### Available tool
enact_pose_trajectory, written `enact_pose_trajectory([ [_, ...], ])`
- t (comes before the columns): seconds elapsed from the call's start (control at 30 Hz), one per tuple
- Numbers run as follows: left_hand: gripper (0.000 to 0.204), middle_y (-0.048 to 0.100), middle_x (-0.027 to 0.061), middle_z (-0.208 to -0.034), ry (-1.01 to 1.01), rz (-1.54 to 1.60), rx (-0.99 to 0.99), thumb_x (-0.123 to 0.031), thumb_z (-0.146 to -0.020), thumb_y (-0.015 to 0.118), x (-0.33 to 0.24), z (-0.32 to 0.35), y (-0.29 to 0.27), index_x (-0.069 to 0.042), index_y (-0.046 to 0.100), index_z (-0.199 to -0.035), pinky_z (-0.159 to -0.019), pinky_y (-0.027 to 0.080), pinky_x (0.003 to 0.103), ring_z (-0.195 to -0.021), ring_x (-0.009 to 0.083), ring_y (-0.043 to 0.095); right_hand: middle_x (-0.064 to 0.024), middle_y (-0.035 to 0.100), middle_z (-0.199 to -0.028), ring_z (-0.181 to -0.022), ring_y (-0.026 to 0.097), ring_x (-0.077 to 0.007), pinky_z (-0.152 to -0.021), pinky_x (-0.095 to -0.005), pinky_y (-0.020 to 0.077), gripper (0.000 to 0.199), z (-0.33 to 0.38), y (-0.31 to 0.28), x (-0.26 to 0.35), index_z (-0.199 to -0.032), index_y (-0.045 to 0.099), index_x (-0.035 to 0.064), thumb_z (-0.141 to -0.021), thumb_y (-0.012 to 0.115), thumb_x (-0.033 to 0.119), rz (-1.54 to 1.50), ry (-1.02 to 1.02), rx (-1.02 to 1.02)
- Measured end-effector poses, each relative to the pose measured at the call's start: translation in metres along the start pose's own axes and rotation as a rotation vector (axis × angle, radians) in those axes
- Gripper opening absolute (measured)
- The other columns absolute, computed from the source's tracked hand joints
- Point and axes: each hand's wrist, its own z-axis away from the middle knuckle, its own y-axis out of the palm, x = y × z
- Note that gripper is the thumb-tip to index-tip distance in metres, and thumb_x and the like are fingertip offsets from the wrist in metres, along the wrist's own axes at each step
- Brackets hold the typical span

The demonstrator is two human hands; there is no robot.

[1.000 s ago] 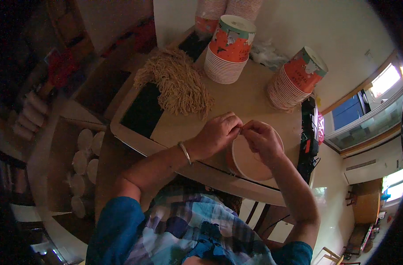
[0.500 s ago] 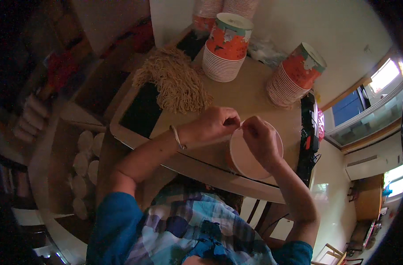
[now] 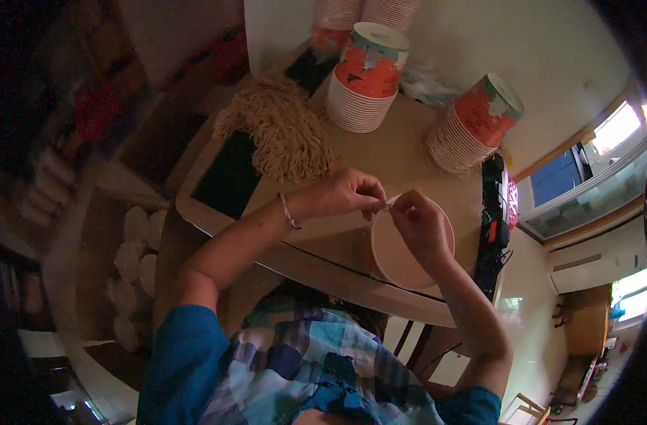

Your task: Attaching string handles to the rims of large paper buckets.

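Note:
A wide paper tub (image 3: pixel 403 261) with a pale inside and white rim stands at the table's near edge, its mouth tipped toward me. Over the rim's far left side my left hand (image 3: pixel 350 194) and my right hand (image 3: pixel 420 221) meet, thumbs and fingers pinched almost together. A tiny whitish bit shows between the fingertips; its kind is too small to tell. The right wrist and forearm pass over the tub's right side and hide part of its rim. Left of the hands lies a heap of tan strings (image 3: pixel 281 131).
Two upside-down stacks of orange-and-green paper tubs stand farther back, one in the middle (image 3: pixel 366 79) and one to the right (image 3: pixel 478 122). Crumpled clear plastic (image 3: pixel 428 83) lies between them. A black device (image 3: pixel 492 227) lines the right edge. Left below, an open carton (image 3: pixel 97 283) holds several pale round items.
The left hand's fingers have opened slightly and its thumb now shows at the pinch. The right hand's fingers have shifted a little; the tub stays in place.

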Motion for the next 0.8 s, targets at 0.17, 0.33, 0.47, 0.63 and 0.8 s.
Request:
enact_pose_trajectory([
  [0.17, 0.013, 0.064, 0.0022, -0.083, -0.059, 0.122, 0.013, -0.012, -0.090, 0.061, 0.001, 0.002, 0.004, 0.000, 0.062, -0.096, -0.073, 0.051, 0.027, -0.076, 0.0104, 0.060, -0.0063, 0.060, -0.088, -0.077, 0.059, -0.0135, -0.068, -0.0250, 0.0484, 0.009, 0.004, 0.001, -0.016, -0.092, 0.065, 0.0030, -0.084, 0.065, 0.007, 0.018, -0.046, 0.067],
  [0.33, 0.013, 0.064, 0.0017, -0.083, -0.055, 0.115, 0.006, -0.011, -0.090, 0.061, 0.000, 0.003, 0.004, 0.000, 0.063, -0.096, -0.073, 0.050, 0.027, -0.077, 0.0097, 0.060, -0.0106, 0.062, -0.088, -0.076, 0.061, -0.0196, -0.068, -0.0305, 0.0489, 0.011, 0.004, 0.006, -0.024, -0.094, 0.065, 0.0038, -0.084, 0.066, 0.007, -0.068, -0.105, 0.055],
  [0.47, 0.012, 0.064, 0.0012, -0.082, -0.025, -0.037, -0.029, -0.010, -0.090, 0.062, -0.005, 0.002, 0.008, 0.000, 0.063, -0.097, -0.072, 0.050, 0.025, -0.077, 0.0083, 0.059, -0.0088, 0.062, -0.088, -0.076, 0.058, -0.0164, -0.068, -0.0284, 0.0479, 0.010, 0.004, 0.006, -0.021, -0.094, 0.066, 0.0043, -0.085, 0.067, 0.008, -0.081, -0.068, 0.046],
  [0.63, 0.011, 0.064, 0.0013, -0.083, -0.017, -0.137, -0.079, -0.010, -0.090, 0.062, -0.005, 0.003, 0.012, -0.001, 0.064, -0.096, -0.070, 0.050, 0.025, -0.076, 0.0079, 0.059, -0.0094, 0.063, -0.089, -0.074, 0.060, -0.0184, -0.066, -0.0298, 0.0491, 0.009, 0.005, 0.008, -0.007, -0.092, 0.065, 0.0044, -0.084, 0.067, 0.009, -0.008, -0.091, -0.022],
  [0.8, 0.011, 0.065, 0.0021, -0.083, -0.012, -0.257, -0.123, -0.010, -0.089, 0.063, -0.011, 0.003, 0.015, 0.000, 0.064, -0.095, -0.071, 0.051, 0.026, -0.078, 0.0081, 0.061, -0.0072, 0.061, -0.084, -0.067, 0.057, -0.0139, -0.058, -0.0248, 0.0468, 0.008, 0.006, 0.013, -0.009, -0.091, 0.064, 0.0029, -0.083, 0.066, 0.003, 0.073, -0.142, -0.075],
])
